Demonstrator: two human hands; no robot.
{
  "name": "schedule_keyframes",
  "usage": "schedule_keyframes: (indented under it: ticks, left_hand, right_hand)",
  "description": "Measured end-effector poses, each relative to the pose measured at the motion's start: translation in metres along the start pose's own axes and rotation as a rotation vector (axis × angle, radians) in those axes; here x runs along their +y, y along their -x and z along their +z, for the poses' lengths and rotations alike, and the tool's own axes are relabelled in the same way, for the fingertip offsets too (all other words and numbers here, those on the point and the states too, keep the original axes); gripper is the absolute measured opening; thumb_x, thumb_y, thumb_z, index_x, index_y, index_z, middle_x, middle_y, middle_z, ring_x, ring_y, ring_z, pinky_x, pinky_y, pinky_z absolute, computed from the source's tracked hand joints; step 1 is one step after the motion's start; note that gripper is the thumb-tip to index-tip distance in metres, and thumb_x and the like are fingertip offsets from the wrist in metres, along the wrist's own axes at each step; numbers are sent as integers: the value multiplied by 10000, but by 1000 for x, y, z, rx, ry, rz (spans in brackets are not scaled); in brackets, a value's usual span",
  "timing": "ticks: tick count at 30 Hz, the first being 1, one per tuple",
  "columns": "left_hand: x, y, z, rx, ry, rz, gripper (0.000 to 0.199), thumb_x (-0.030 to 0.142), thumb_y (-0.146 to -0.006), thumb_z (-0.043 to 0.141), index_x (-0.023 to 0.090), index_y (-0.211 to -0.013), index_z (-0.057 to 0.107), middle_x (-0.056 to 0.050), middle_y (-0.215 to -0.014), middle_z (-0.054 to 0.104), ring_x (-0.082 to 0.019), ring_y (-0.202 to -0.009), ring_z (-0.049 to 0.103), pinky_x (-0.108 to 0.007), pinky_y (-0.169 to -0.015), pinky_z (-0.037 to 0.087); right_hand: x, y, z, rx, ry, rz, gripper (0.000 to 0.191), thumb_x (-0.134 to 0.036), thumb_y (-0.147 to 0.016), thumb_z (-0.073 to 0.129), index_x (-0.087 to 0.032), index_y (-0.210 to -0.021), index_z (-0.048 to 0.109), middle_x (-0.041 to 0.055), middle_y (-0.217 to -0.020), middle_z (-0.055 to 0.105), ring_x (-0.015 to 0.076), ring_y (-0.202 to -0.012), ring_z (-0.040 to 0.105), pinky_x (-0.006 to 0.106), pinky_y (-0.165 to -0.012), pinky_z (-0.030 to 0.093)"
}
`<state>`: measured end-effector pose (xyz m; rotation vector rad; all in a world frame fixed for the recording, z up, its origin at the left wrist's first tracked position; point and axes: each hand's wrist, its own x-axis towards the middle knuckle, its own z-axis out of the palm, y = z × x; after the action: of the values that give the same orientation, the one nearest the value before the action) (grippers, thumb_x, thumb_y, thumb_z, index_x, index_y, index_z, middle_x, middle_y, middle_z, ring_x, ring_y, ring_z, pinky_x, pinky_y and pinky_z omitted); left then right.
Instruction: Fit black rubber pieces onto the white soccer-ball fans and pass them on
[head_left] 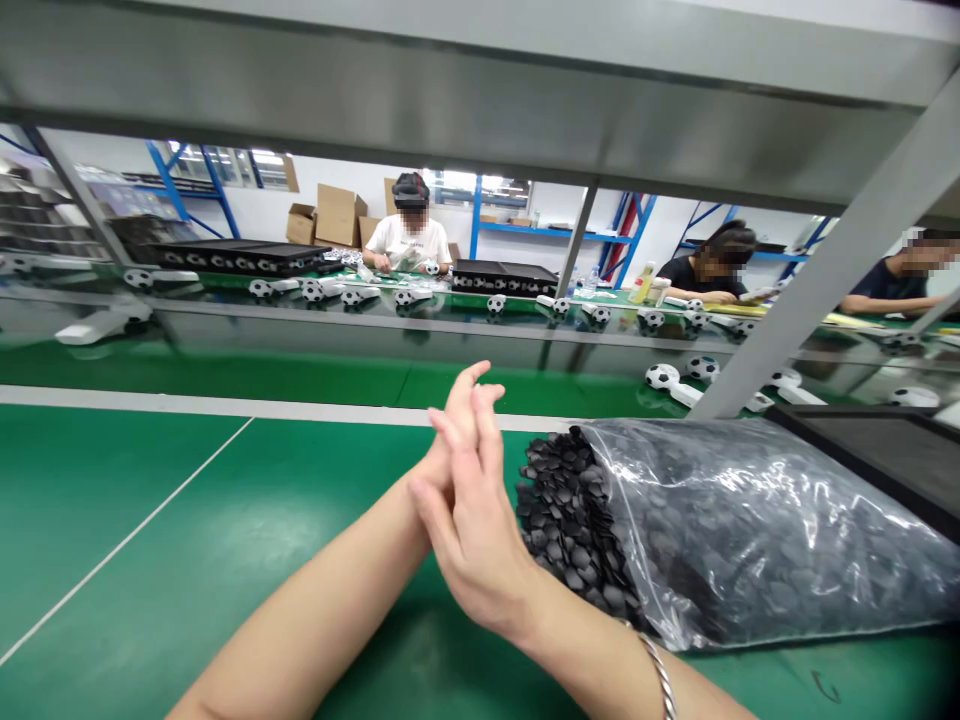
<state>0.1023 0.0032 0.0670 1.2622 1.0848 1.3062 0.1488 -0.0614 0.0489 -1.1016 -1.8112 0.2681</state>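
Observation:
My left hand and my right hand press against each other above the green table. The right hand lies in front and covers much of the left. Fingers of both hands are stretched out, and no object shows between them. Just right of the hands, small flat black pieces spill from the mouth of a clear plastic bag, which holds many more of them. A twisted silver bracelet circles my right wrist.
White parts with football-patterned balls line the conveyor beyond the table. A slanted metal post stands at right, beside a black tray. A grey shelf spans overhead. Several people, one in a white shirt, sit across the line.

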Motion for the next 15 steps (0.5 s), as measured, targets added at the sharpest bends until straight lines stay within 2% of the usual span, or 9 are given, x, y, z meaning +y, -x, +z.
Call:
schedule_keyframes:
  ticks: [1, 3, 6, 11, 15]
  left_hand:
    - [3, -3, -5, 13, 34, -6, 343, 217, -800, 451, 247, -1139, 496, -44, -1122, 558, -203, -1066, 520, -307, -872, 430]
    - [8, -10, -10, 64, 131, -12, 365, 171, -787, 437, 217, -1148, 473, -59, -1182, 511, -190, -1084, 503, -302, -888, 425]
    - [14, -17, -11, 87, 251, 29, 350, 114, -751, 449, 170, -1094, 483, -78, -1214, 475, -168, -1020, 529, -288, -850, 449]
    - [19, -14, -7, -59, 285, 111, 231, 129, -771, 440, 159, -994, 494, -59, -991, 582, -110, -730, 566, -223, -632, 475]
    - [18, -16, -12, -186, 134, 72, 183, 178, -776, 463, 157, -951, 512, -48, -880, 586, -103, -646, 540, -200, -531, 435]
  right_hand:
    - [0, 1, 1, -23, -29, -46, 480, -246, -856, 410, -210, -1320, 296, 50, -1455, 124, 204, -1329, 136, 392, -1057, 261]
    - [3, -3, -2, -30, -140, -80, 442, -197, -873, 344, -206, -1314, 307, 41, -1424, 238, 167, -1312, 203, 371, -1065, 254]
    - [9, -13, -14, -27, -286, -44, 405, -147, -865, 307, -210, -1256, 395, 27, -1357, 371, 146, -1267, 308, 350, -1056, 283]
    - [6, -17, -26, -72, -445, 8, 425, -135, -805, 417, -226, -1220, 430, 33, -1327, 407, 176, -1210, 397, 337, -965, 417]
    - [2, -16, -31, -43, -368, -27, 388, -123, -761, 490, -224, -1134, 520, 47, -1287, 438, 202, -1179, 428, 310, -866, 501]
